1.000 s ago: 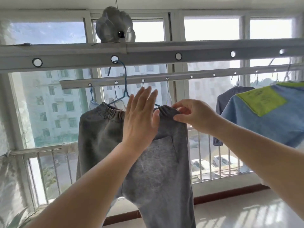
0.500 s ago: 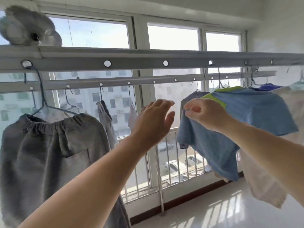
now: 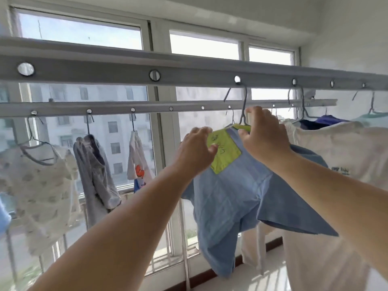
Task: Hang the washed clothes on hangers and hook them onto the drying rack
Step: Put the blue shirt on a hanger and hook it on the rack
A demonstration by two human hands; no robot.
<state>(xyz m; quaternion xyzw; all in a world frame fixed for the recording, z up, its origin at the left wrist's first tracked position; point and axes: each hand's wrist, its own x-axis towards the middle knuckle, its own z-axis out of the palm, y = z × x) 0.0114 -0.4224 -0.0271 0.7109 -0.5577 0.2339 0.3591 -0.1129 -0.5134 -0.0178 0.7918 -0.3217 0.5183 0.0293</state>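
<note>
A blue shirt (image 3: 231, 194) with a yellow-green patch (image 3: 225, 156) hangs on a grey wire hanger (image 3: 243, 114), hooked into a hole of the near rack bar (image 3: 189, 74). My left hand (image 3: 195, 152) touches the shirt's left shoulder, its fingertips on the patch, fingers loosely bent. My right hand (image 3: 264, 135) holds the shirt's collar area just right of the hanger's neck; how its fingers close is hidden.
A white T-shirt (image 3: 336, 156) hangs close on the right, with darker garments behind it. On the far bar (image 3: 147, 107) hang a spotted white top (image 3: 39, 185), a grey garment (image 3: 94, 175) and a small white printed piece (image 3: 138, 162). Windows and a railing lie behind.
My view swung right, away from the grey trousers. Both hands left the trousers and moved onto the blue shirt.
</note>
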